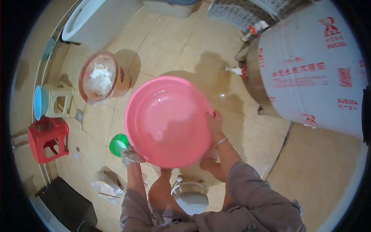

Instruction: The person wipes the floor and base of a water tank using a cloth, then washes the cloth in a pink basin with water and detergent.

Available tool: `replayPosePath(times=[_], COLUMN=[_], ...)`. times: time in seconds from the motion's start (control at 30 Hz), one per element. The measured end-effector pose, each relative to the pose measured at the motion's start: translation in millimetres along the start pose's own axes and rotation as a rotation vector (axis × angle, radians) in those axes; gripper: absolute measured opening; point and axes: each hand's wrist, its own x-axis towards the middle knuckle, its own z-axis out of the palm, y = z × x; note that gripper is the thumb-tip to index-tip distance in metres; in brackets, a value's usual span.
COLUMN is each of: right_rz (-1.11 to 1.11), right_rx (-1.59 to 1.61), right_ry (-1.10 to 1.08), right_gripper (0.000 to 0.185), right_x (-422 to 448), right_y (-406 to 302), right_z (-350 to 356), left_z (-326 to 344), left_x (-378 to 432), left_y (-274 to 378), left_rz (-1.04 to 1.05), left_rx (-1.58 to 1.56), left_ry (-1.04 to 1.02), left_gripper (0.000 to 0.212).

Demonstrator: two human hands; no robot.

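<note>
A large round pink plastic basin (171, 124) is held in front of me by both hands. My left hand (132, 155), in a thin pale glove or wrap, grips the rim at the lower left. My right hand (215, 124), bare with a bracelet at the wrist, has its thumb over the rim on the right and its other fingers partly hidden. The basin's inside shines; whether it holds water I cannot tell. Just left of my left hand, a small green bowl (117, 145) is on the tiled floor.
A lined waste bin (119, 82) stands ahead left. A beige stool (62, 100), a blue basin (40, 102) and a red stool (49, 139) line the left wall. A large wrapped steel tank (307, 78) with taps stands right. A plastic bag (107, 184) lies lower left.
</note>
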Motion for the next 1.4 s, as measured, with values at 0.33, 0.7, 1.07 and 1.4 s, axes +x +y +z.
replayPosePath(times=[0.33,0.7,1.07,1.4], right_rz=[-0.185,-0.203,0.159,0.037], right_rx=[0.06,0.029,-0.616,-1.068], right_ry=[-0.006,-0.02,-1.144,-1.512], right_gripper=[0.024,0.021,0.03,0.024], right_x=[17,34,-87,-225], right_y=[65,88,224,302], right_z=[109,149,64,19], left_z=[-32,-51,-24,-72], left_x=[64,113,108,147], left_y=[4,5,6,13], left_rz=[-0.09,-0.003,-0.066,-0.009], left_rx=[-0.221,-0.124,-0.067,-0.013], left_ry=[-0.161,-0.405,-0.163,-0.314], left_gripper=[0.049,0.04,0.047,0.045])
